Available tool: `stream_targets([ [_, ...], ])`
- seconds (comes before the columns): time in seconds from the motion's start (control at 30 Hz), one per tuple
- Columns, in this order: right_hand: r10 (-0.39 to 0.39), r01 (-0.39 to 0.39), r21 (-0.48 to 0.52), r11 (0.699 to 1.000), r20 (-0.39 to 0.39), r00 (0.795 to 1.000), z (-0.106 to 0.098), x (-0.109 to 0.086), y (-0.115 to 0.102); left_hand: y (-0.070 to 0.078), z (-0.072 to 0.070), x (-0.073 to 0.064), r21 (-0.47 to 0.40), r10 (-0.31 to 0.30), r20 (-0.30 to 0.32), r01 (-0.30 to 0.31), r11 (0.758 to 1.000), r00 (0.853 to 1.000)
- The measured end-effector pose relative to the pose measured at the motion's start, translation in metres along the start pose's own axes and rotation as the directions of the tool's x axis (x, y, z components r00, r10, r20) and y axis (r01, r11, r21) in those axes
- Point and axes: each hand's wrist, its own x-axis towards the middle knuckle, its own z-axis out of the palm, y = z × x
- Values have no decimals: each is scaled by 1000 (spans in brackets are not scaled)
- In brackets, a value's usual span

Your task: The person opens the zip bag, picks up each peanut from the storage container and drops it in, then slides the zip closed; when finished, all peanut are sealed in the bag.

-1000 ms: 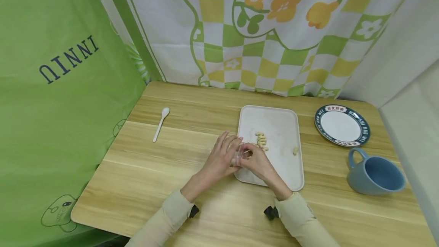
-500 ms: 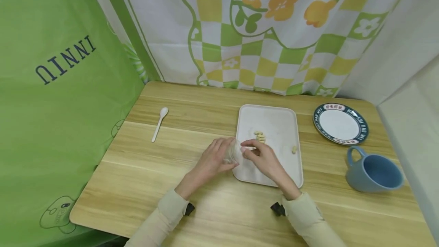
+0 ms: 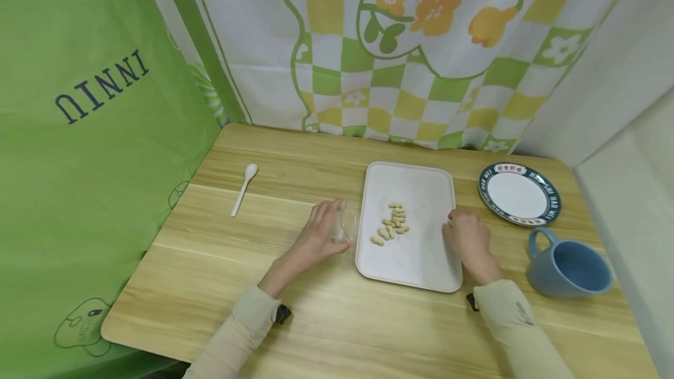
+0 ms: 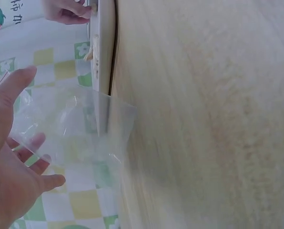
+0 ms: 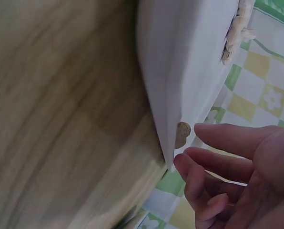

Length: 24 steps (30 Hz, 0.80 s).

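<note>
My left hand (image 3: 318, 230) grips a clear cup (image 3: 344, 225) beside the tray's left edge, thumb on the near side. Through the cup's wall in the left wrist view, several fingertips (image 4: 37, 140) show. At the tray's right edge is my right hand (image 3: 470, 241), fingers half bent. A single peanut (image 5: 182, 135) lies just inside the rim, between the thumb tip and fingertips with a small gap, in the right wrist view. From the head this peanut is hidden. Several more peanuts (image 3: 392, 227) lie in a loose line on the white tray (image 3: 426, 192).
A white spoon (image 3: 244, 189) lies at the left of the wooden table (image 3: 237, 279). On the right are a green-rimmed plate (image 3: 518, 195) and a blue mug (image 3: 568, 268). A patterned curtain (image 3: 400, 75) hangs behind the table.
My left hand has moved left off the tray with the cup. My right hand has gone from beside the cup to the tray's right edge. More peanuts show in the middle.
</note>
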Motion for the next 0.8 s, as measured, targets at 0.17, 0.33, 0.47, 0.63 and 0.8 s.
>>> stream_targets([
  [0.17, 10, -9, -25, 1000, 22, 1000, 7, 3, 5, 1, -1, 2, -37, 0, 16, 0, 999, 1000],
  [0.33, 10, -8, -38, 999, 48, 999, 11, 1, 5, 3, -2, 2, -97, 14, 15, -13, 995, 1000],
  [0.47, 1, 0, -24, 1000, 32, 999, 11, 0, 2, 3, -4, 2, -130, 24, 17, -22, 991, 1000],
  [0.63, -34, 37, 71, 997, -34, 999, 8, -1, -6, 3, -6, 2, -143, 25, 26, -21, 989, 999],
  [0.8, -111, 139, 226, 964, -130, 985, 3, -1, -23, 1, -7, 3, -139, 24, 37, -19, 990, 999],
])
